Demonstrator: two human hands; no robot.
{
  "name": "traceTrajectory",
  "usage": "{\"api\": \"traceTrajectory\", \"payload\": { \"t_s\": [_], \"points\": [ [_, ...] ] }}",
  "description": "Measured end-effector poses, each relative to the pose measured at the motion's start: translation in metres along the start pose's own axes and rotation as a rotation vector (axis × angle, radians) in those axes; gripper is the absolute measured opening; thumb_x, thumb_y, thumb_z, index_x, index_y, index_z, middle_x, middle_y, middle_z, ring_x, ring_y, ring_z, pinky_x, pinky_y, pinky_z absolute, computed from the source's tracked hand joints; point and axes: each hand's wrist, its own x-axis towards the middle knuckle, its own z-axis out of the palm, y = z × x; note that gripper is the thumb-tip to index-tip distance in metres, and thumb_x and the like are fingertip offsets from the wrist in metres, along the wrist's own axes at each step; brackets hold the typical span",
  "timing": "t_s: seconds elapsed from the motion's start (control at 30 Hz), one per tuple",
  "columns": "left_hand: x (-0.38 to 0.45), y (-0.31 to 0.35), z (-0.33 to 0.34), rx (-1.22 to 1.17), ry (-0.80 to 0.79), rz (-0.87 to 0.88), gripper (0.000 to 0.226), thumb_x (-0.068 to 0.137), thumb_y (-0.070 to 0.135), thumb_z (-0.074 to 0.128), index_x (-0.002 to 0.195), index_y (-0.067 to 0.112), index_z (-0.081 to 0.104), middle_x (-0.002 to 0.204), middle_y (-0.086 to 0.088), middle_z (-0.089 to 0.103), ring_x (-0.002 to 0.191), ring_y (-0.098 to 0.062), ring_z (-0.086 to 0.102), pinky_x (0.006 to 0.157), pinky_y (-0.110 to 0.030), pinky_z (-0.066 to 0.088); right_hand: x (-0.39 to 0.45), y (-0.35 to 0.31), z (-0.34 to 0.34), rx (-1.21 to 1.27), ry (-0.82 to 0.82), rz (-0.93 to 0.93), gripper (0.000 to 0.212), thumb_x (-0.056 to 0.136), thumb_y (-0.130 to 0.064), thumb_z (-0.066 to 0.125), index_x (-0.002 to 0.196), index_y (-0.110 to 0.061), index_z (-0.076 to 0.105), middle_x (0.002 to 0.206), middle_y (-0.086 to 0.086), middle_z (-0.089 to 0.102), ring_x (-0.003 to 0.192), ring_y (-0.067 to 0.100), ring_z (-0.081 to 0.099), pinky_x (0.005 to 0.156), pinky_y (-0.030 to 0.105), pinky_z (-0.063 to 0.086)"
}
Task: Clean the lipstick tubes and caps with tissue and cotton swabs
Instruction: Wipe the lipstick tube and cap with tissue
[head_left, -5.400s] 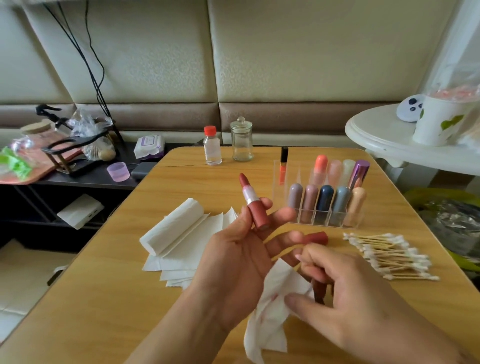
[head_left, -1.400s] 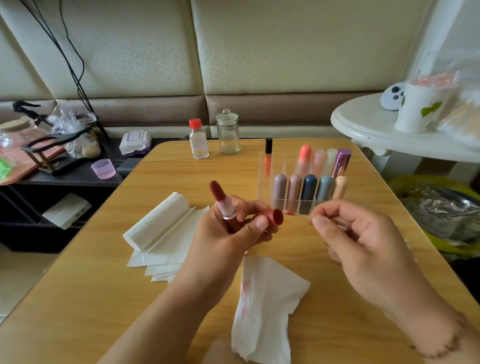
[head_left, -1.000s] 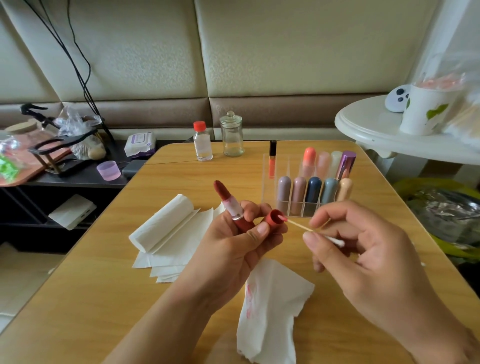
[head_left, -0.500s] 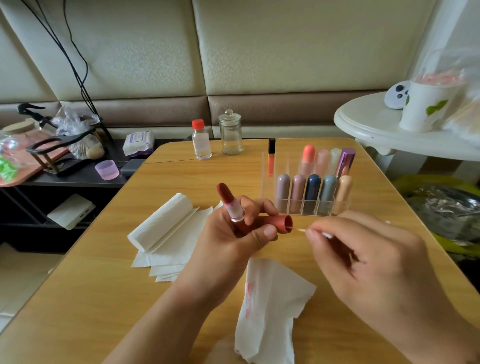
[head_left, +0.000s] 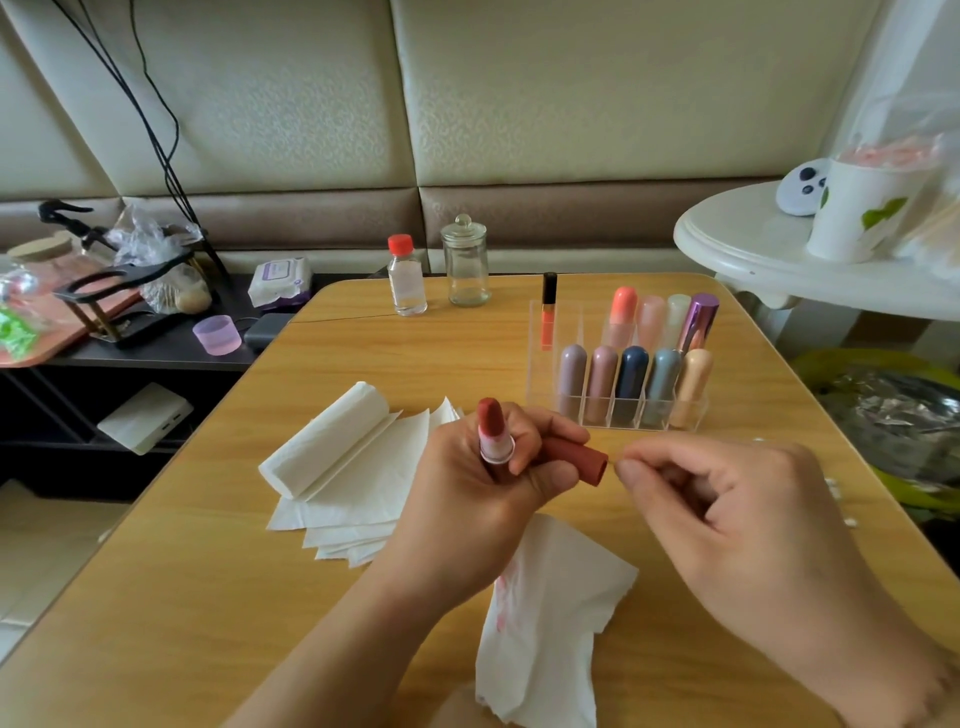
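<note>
Head view only: left hand (head_left: 483, 483) grips both the bared lipstick tube (head_left: 492, 431), upright, and its cap (head_left: 579, 460), laid sideways with the mouth turned toward the right hand (head_left: 727, 499), probably so a swab can reach inside. Right fingers pinch something thin, barely visible at the cap's mouth. Stained tissue (head_left: 550, 618) lies below on the table (head_left: 208, 597).

Left hand (head_left: 483, 483) grips lipstick (head_left: 492, 431), cap (head_left: 579, 460); right hand (head_left: 727, 499) pinched beside cap.
</note>
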Motion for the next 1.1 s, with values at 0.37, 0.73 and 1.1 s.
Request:
{"api": "traceTrajectory", "payload": {
  "t_s": [0.37, 0.73, 1.1],
  "points": [
    [0.0007, 0.0011, -0.0016, 0.055, -0.004, -0.037, 0.041, 0.079, -0.012, 0.064, 0.061, 0.014, 0.038, 0.092, -0.007, 0.073, 0.083, -0.024, 0.074, 0.074, -0.025, 0.054, -0.0018, 0.0035, 0.0025, 0.087, -0.044, 0.058, 0.016, 0.087, -0.022, 0.071, 0.072, -0.027, 0.074, 0.054, -0.005, 0.059, 0.042, 0.008, 0.048, 0.040, 0.016, 0.031],
    [0.0004, 0.0059, -0.0014, 0.096, -0.017, -0.048, 0.043, 0.084, -0.019, 0.059, 0.062, 0.010, 0.037, 0.094, -0.012, 0.072, 0.081, -0.019, 0.073, 0.073, -0.020, 0.052, -0.0020, 0.0034, 0.0054, 0.096, -0.044, 0.099, 0.018, 0.088, -0.016, 0.074, 0.074, -0.027, 0.074, 0.057, -0.006, 0.061, 0.044, 0.007, 0.050, 0.044, 0.009, 0.032],
    [0.0006, 0.0084, -0.0036, 0.087, 0.021, -0.053, 0.043, 0.084, -0.019, 0.059, 0.063, 0.010, 0.036, 0.092, -0.010, 0.073, 0.079, -0.018, 0.073, 0.072, -0.020, 0.052, -0.0012, 0.0005, 0.0002, 0.118, -0.177, 0.108, 0.019, 0.094, -0.031, 0.068, 0.076, -0.028, 0.073, 0.056, -0.004, 0.059, 0.045, 0.011, 0.047, 0.041, 0.020, 0.032]
  ]
}}
